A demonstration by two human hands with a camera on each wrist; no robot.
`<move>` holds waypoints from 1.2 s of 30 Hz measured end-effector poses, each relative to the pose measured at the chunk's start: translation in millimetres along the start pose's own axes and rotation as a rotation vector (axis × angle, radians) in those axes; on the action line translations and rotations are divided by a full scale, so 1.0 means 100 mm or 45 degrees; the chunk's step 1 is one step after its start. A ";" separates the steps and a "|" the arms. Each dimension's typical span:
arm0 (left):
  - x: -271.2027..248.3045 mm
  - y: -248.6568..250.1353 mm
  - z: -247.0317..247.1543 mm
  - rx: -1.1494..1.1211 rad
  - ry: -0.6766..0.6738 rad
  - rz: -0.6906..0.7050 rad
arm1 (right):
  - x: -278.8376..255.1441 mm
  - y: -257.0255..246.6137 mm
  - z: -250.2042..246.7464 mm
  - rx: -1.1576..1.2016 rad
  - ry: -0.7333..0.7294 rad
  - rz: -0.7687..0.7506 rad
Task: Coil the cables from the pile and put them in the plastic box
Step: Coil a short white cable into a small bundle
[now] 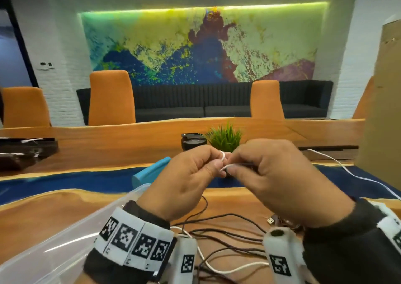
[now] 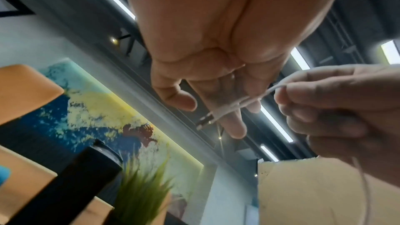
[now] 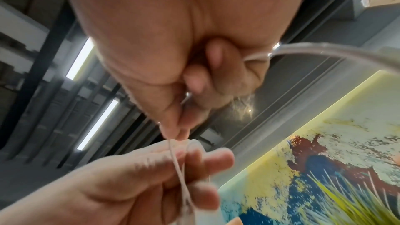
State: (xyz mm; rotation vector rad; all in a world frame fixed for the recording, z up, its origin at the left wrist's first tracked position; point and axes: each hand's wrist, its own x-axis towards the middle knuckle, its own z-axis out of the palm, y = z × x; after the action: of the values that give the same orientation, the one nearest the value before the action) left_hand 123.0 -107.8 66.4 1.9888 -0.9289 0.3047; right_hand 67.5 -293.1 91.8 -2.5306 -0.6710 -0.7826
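Note:
Both my hands are raised over the wooden table (image 1: 65, 203). My left hand (image 1: 213, 164) has its fingers curled, and a thin white cable (image 1: 227, 165) is looped over them. In the left wrist view the white cable (image 2: 249, 103) and its metal plug ends lie across my left fingers (image 2: 236, 126). My right hand (image 1: 236, 168) pinches the same cable beside the left fingertips. The right wrist view shows the thumb and forefinger (image 3: 173, 131) nipping the white cable (image 3: 177, 165). A clear plastic box (image 1: 54, 246) stands at lower left. Below my wrists is a pile of black cables (image 1: 227, 216).
A blue lid (image 1: 149, 170) lies behind the box. A green plant (image 1: 225, 138) and a black cup (image 1: 191, 142) stand past my hands. A tall cardboard box (image 1: 386, 88) fills the right edge. The white cable's slack trails right across the table (image 1: 347, 172).

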 end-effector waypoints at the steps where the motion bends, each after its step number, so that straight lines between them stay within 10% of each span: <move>1: 0.00 0.01 -0.01 -0.004 -0.025 -0.008 | 0.01 0.06 -0.03 0.010 0.144 -0.023; 5: -0.03 0.10 -0.02 -0.502 -0.180 -0.143 | 0.03 0.27 0.09 0.116 0.387 0.137; 8: -0.02 0.16 -0.04 -1.018 -0.061 -0.219 | 0.02 0.20 0.18 0.082 -0.121 0.309; 11: -0.01 0.09 -0.09 -0.590 0.107 -0.079 | -0.01 -0.04 0.07 0.120 -0.469 0.147; 14: -0.02 0.08 -0.07 -0.131 -0.039 -0.004 | -0.02 -0.12 -0.09 0.091 -0.215 -0.007; 20: -0.04 0.10 0.01 -0.601 -0.276 -0.230 | 0.03 0.29 0.06 0.141 0.450 0.203; 28: 0.01 0.08 -0.08 -1.590 0.054 -0.285 | 0.02 0.38 0.22 0.056 -0.068 0.527; 32: 0.04 0.04 -0.07 -1.482 0.269 -0.329 | 0.03 0.32 0.16 0.186 0.075 0.523; 36: 0.04 0.01 -0.04 -1.202 0.249 -0.339 | 0.06 0.24 0.14 1.045 0.343 0.635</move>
State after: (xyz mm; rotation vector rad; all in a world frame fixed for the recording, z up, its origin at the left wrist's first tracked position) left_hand 125.5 -106.3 71.3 1.1534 -0.5143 -0.0932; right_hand 91.0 -303.3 79.3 -1.6870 -0.1792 -0.5036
